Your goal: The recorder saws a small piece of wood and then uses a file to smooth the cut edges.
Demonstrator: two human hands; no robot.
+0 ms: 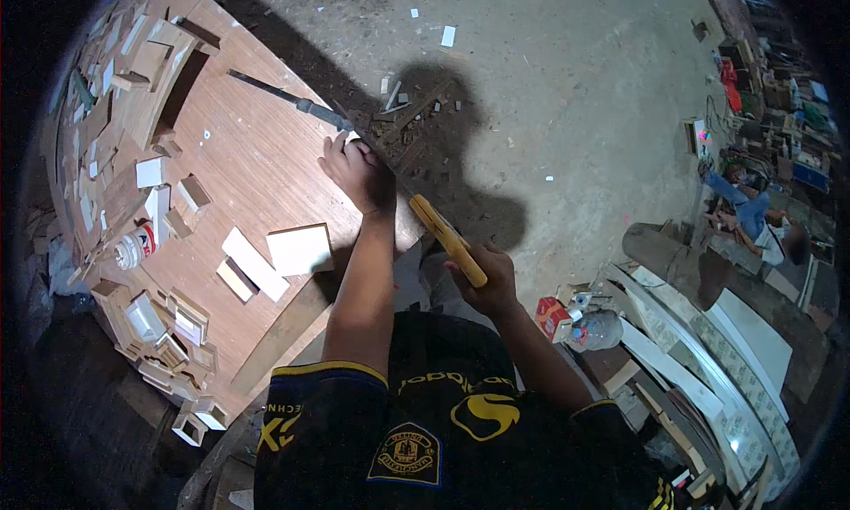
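Observation:
My left hand (356, 169) lies at the table's edge, its fingers closed on a small white-faced piece of board (353, 137), mostly hidden beneath them. In my right hand (492, 280) is the yellow handle of what looks like a handsaw (447, 240), held just off the table's edge. Its thin dark blade, nearly edge-on, runs toward my left hand. Beyond my left fingers a long dark file-like tool (292, 98) rests on the wooden table (252, 156), its grip close to them. Nearer me on the table lie a white square board (299, 249) and a white strip (255, 264).
Small wooden frames (177, 328) crowd the table's near left, beside a white tub (135, 247). A curved wooden piece (173, 85) stands at the far left. Offcuts litter the concrete floor (567, 94). At right are a plastic bottle (598, 330), a log (677, 266) and stacked boards (753, 342).

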